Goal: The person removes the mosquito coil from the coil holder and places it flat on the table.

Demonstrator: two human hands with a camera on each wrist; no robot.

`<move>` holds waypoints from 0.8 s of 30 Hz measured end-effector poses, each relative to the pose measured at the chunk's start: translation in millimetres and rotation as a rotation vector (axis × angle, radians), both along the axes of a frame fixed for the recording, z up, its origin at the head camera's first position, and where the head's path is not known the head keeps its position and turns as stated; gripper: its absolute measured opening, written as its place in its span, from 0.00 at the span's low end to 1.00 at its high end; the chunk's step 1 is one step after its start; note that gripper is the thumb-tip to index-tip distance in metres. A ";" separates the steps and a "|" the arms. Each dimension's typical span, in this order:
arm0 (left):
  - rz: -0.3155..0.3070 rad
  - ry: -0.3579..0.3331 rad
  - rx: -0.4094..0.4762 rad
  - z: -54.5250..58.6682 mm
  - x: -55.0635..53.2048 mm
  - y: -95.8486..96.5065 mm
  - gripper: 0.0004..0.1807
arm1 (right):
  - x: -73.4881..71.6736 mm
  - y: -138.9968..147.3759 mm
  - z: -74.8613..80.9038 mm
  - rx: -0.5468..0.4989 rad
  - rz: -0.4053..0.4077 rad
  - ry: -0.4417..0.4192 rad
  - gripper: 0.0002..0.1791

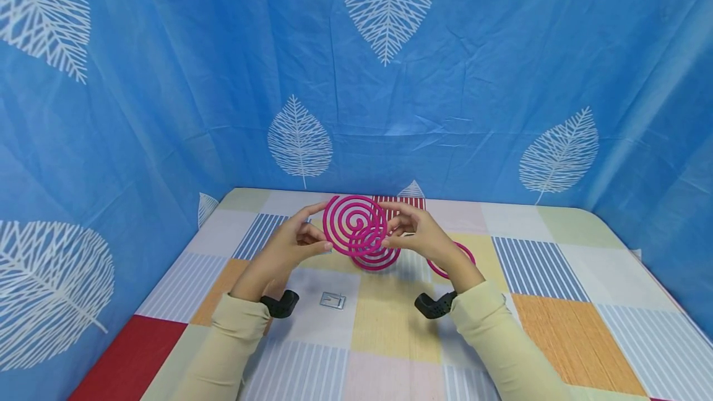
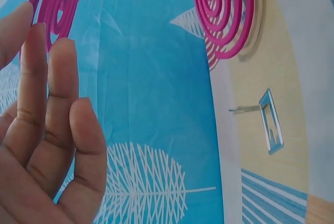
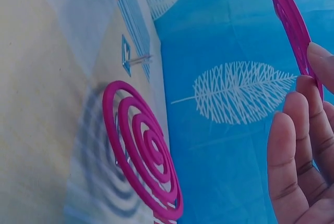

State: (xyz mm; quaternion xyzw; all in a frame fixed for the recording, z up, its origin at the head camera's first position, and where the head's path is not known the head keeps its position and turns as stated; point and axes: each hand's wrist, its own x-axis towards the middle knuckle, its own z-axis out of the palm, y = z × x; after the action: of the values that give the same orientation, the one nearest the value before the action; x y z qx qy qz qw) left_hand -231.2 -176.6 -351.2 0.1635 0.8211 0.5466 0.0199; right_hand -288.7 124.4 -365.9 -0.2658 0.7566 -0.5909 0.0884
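Observation:
Both hands hold up a pink spiral mosquito coil (image 1: 358,224) above the table. My left hand (image 1: 286,245) pinches its left edge between thumb and fingers. At the right edge, the thumb and fingertips of my right hand (image 1: 424,235) grip it; the right wrist view shows this coil (image 3: 292,23) nearly edge-on. Behind it in the head view, partly overlapped, is a second pink coil (image 1: 375,268). In the right wrist view that coil (image 3: 154,150) stands raised over its shadow, with a bit of metal under it. A small metal coil stand (image 1: 333,300) lies nearer me, below the left hand.
A third pink coil (image 1: 471,254) lies on the right, partly hidden by the right wrist. Another metal stand (image 3: 126,57) shows in the right wrist view. The table (image 1: 568,333) has a patchwork cloth, and a blue leaf-print curtain (image 1: 468,91) hangs around its back and sides.

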 end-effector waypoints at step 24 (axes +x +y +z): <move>-0.062 0.102 -0.051 -12.7 7.7 38.2 0.42 | 12.2 44.1 -9.8 0.005 0.000 0.026 0.41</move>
State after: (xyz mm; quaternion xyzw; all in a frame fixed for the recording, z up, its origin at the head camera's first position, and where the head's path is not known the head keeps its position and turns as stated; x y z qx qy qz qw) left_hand -223.5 -138.4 -363.9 0.2158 0.8293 0.5155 -0.0007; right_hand -276.5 168.5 -375.8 -0.2732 0.7592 -0.5855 0.0790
